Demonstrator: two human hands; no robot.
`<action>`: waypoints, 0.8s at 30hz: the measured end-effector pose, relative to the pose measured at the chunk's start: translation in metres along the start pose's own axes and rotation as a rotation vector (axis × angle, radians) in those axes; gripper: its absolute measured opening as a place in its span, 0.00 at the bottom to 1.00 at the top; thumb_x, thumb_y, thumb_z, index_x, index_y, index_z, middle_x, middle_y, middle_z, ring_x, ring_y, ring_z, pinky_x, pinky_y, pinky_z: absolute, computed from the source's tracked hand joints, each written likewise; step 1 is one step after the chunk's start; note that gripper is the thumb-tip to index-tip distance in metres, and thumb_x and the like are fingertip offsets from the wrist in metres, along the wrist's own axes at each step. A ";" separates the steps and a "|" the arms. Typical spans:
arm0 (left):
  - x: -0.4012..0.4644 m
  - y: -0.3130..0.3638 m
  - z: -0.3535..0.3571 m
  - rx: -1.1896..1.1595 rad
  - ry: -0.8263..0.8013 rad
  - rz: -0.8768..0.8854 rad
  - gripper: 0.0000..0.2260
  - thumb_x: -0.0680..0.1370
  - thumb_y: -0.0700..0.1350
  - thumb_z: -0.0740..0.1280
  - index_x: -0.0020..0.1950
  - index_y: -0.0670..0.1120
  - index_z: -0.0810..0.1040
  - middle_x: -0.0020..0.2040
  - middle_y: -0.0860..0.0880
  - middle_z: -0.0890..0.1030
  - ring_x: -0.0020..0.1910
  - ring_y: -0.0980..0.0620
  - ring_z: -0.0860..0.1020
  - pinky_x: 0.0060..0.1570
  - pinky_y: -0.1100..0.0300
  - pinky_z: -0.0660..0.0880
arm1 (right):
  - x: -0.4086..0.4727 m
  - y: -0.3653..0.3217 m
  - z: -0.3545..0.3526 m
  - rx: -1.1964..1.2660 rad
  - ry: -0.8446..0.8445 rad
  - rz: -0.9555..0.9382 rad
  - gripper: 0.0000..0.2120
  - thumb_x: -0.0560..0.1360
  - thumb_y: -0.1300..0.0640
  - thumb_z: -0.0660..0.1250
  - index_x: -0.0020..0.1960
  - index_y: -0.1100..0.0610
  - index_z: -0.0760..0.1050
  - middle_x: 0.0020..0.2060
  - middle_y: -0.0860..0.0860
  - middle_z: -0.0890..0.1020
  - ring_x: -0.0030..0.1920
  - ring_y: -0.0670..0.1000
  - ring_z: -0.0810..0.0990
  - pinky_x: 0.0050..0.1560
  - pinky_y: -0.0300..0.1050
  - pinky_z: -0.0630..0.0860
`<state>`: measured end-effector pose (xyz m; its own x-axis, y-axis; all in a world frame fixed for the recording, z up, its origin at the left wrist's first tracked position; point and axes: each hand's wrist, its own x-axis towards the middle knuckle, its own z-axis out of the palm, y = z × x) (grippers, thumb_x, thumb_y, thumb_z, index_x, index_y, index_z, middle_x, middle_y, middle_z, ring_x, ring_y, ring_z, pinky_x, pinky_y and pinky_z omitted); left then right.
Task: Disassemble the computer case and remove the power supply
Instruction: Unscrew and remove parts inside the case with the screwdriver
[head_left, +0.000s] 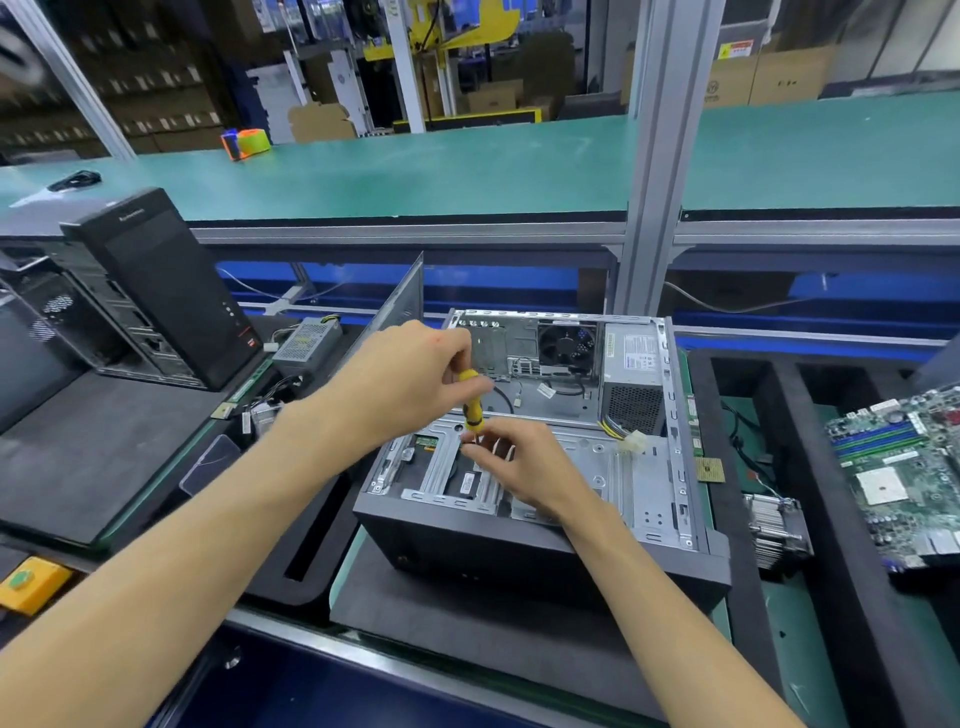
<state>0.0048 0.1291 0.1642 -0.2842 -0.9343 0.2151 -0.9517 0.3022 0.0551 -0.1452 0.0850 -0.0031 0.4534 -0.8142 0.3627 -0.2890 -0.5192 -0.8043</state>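
Yellow screwdriver (471, 400) sits upright over the open computer case (530, 467), left hand (410, 379) curled around its handle, right hand (524, 462) pinching the shaft. Best keep it vertical and press down. Power supply (634, 374) remains mounted rear-right. Green benches (415, 171) and cartons lie beyond.

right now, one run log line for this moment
left hand: grips yellow screwdriver | right hand: pinches near its tip | open case: lying flat | power supply: in rear corner, not yet removed
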 end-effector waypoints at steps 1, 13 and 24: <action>0.000 0.002 0.004 0.089 0.049 -0.025 0.19 0.78 0.63 0.63 0.37 0.50 0.70 0.31 0.54 0.76 0.32 0.51 0.75 0.32 0.57 0.69 | 0.000 -0.001 -0.001 0.018 0.019 -0.004 0.04 0.77 0.55 0.73 0.49 0.55 0.85 0.33 0.39 0.78 0.32 0.44 0.73 0.38 0.36 0.69; -0.002 -0.001 -0.006 -0.200 -0.084 0.168 0.13 0.79 0.38 0.66 0.62 0.48 0.81 0.56 0.54 0.79 0.50 0.55 0.78 0.52 0.61 0.77 | 0.001 0.002 -0.001 0.069 -0.006 0.087 0.09 0.80 0.51 0.70 0.48 0.56 0.86 0.35 0.53 0.82 0.35 0.55 0.74 0.39 0.51 0.73; -0.002 -0.001 0.006 0.027 0.046 -0.004 0.14 0.80 0.62 0.61 0.50 0.52 0.74 0.44 0.58 0.75 0.41 0.53 0.77 0.36 0.58 0.70 | -0.001 -0.002 -0.002 0.046 -0.013 0.065 0.08 0.80 0.52 0.70 0.51 0.55 0.86 0.36 0.46 0.83 0.33 0.46 0.74 0.38 0.43 0.73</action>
<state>0.0057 0.1293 0.1581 -0.2754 -0.9256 0.2596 -0.9558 0.2926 0.0295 -0.1472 0.0865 -0.0009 0.4462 -0.8422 0.3026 -0.2794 -0.4524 -0.8469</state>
